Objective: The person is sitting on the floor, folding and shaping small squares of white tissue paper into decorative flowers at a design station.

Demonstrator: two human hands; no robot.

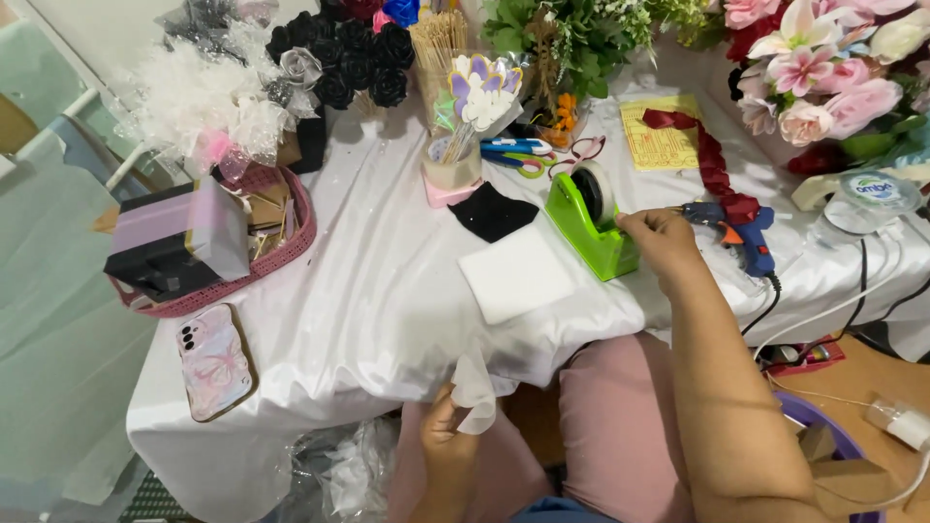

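Green tape dispenser [589, 221] lies lengthwise away from the person, right hand [659, 242] gripping its near end.

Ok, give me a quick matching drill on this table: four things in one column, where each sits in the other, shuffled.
Things:
1. green tape dispenser
2. phone
3. blue glue gun
4. white sheer piece

Places:
A. at the table's near left corner
B. held in the left hand, below the table edge
C. under the right hand, mid-table
D. just right of the right hand, beside the red ribbon

Pairs: 1-C, 2-A, 3-D, 4-B
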